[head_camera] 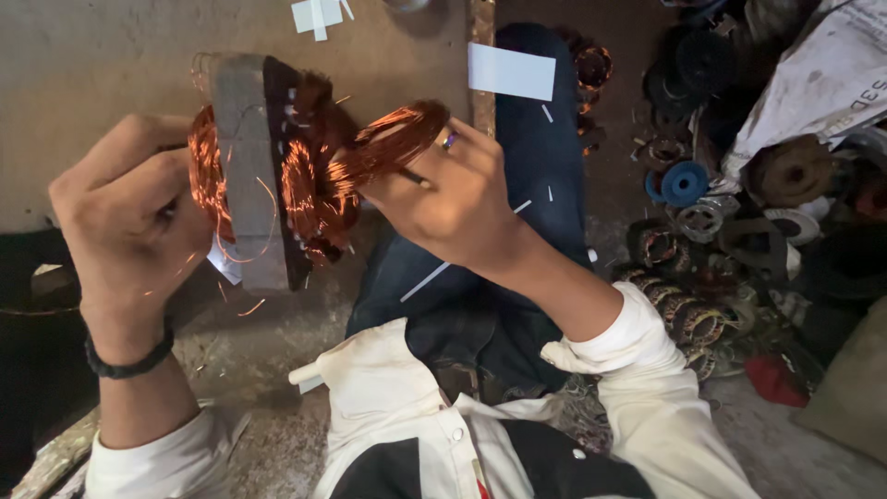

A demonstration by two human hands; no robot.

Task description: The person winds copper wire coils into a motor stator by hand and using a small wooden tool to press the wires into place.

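Upper left of centre, the grey motor stator [251, 166] sits wrapped in copper winding [314, 189]; your left hand [129, 226] is closed round its left side, gripping firm, while your right hand [453, 199] pinches a copper coil loop [397, 139] between curled fingers; a white paper strip [511, 71] lies above, old coils [688, 319] heaped at right

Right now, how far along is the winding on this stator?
Done: copper coils already sit in much of the stator, on both faces. In hand: the left hand grips the stator while the right hand presses a coil bundle toward the slots. Left: that bundle is still outside the core, and loose wire ends hang free. The far side can't be seen.
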